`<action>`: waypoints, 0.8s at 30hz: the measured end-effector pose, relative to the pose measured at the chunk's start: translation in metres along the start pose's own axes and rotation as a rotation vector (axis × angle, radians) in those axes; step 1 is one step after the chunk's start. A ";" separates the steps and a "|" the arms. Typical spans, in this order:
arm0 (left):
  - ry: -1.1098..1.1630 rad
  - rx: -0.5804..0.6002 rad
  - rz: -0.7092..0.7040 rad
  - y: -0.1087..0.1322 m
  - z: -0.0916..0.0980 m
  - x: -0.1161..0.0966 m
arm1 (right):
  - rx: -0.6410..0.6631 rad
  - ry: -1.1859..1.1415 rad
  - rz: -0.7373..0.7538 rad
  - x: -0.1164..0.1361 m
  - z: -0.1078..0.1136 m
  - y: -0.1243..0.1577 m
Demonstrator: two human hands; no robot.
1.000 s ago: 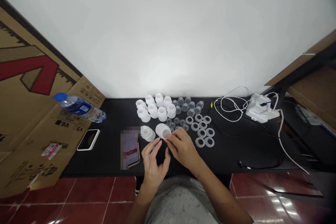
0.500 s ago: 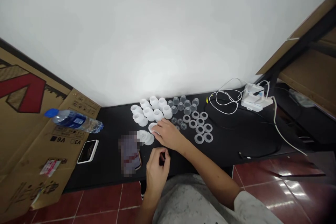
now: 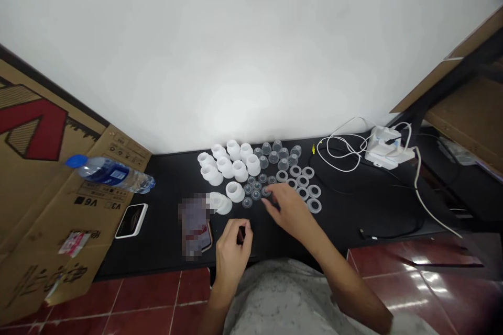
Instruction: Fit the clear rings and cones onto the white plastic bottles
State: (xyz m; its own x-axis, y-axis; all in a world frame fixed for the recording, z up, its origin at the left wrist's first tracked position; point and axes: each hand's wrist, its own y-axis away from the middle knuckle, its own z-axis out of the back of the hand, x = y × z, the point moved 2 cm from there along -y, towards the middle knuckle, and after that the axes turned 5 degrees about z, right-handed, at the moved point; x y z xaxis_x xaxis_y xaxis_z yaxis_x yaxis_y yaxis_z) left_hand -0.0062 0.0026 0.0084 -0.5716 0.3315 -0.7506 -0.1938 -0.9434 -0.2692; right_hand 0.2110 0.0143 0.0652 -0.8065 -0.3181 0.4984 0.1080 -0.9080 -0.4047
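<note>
Several white plastic cups (image 3: 226, 165) stand in a cluster on the black table (image 3: 353, 209), one more (image 3: 234, 191) set apart nearer to me. Small clear domes (image 3: 277, 154) and flat translucent rings (image 3: 304, 183) lie to their right. My right hand (image 3: 288, 209) hovers over the near rings and small clear caps (image 3: 255, 191), fingers spread and blurred by motion. My left hand (image 3: 231, 251) rests at the table's front edge, fingers curled in a loose pinch; what it holds, if anything, is hidden. A white part (image 3: 220, 203) lies on its side beside the phone.
A phone (image 3: 195, 225) with a blurred screen lies near my left hand, a second phone (image 3: 131, 220) further left. A water bottle (image 3: 112, 174) lies on flattened cardboard (image 3: 47, 178). White cables and a power strip (image 3: 387, 153) sit at the right.
My right hand set a white cup down near the cluster and moved right toward the rings. My left hand closed from spread fingers into a curl and drew back to the table edge.
</note>
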 end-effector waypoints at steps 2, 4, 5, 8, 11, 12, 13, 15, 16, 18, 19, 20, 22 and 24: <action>0.013 0.005 0.008 0.000 -0.001 0.001 | -0.005 0.179 -0.134 -0.021 0.013 0.037; 0.036 0.032 0.012 0.002 -0.007 0.001 | 0.017 0.340 -0.207 -0.039 0.019 0.070; 0.053 0.054 0.008 0.002 -0.011 -0.001 | 0.043 0.383 -0.214 -0.045 0.019 0.081; 0.112 0.132 -0.005 0.005 -0.026 -0.010 | 0.110 0.421 -0.208 -0.052 0.010 0.099; 0.148 0.192 -0.011 0.005 -0.039 -0.020 | 0.147 0.368 -0.163 -0.045 -0.004 0.097; 0.145 0.207 -0.025 0.005 -0.042 -0.023 | 0.157 0.337 -0.140 -0.042 -0.009 0.094; 0.133 0.222 -0.047 0.005 -0.044 -0.024 | 0.164 0.302 -0.119 -0.037 -0.012 0.090; 0.097 0.263 -0.105 0.004 -0.048 -0.025 | 0.174 0.215 -0.091 -0.029 -0.016 0.084; 0.086 0.286 -0.132 0.003 -0.049 -0.024 | 0.182 0.160 -0.083 -0.026 -0.016 0.081; 0.098 0.320 -0.159 0.003 -0.052 -0.021 | 0.204 0.026 -0.067 -0.019 -0.012 0.077; 0.121 0.320 -0.155 0.004 -0.052 -0.020 | 0.218 -0.053 -0.053 -0.017 -0.009 0.075; 0.150 0.308 -0.139 0.004 -0.053 -0.018 | 0.235 -0.138 -0.040 -0.016 -0.006 0.074; 0.221 0.240 -0.075 0.005 -0.053 -0.014 | 0.218 -0.276 -0.053 -0.018 -0.002 0.069; 0.301 0.151 0.011 0.006 -0.051 -0.011 | 0.112 -0.293 -0.121 -0.027 -0.002 0.061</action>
State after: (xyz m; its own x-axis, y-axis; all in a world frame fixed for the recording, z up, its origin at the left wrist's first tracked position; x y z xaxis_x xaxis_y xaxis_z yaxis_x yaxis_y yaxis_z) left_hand 0.0398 -0.0058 -0.0159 -0.3177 0.2880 -0.9034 -0.3174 -0.9301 -0.1849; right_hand 0.2385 -0.0321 0.0259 -0.6180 -0.2564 0.7432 0.0982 -0.9631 -0.2505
